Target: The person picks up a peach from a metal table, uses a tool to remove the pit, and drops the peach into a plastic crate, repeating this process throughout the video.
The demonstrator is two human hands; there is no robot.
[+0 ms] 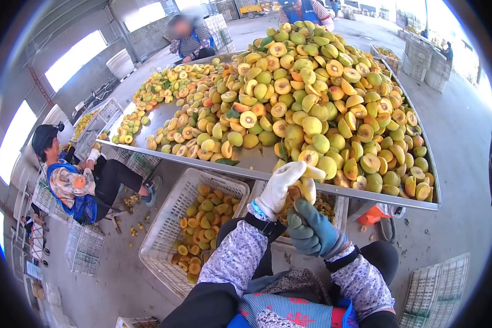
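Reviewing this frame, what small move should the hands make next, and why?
Perhaps ease the white-gloved left hand and blue-gloved right hand slightly back from the metal tray: they meet close to its front edge in this view, near heaped cut fruit, so clearance might give them room to work.

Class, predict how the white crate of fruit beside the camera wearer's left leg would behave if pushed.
The white crate may feel heavy, since much cut fruit is heaped inside. Its straight, lattice walls suggest it would stay fairly stiff. Loosely piled, rounded pieces could roll or shift.
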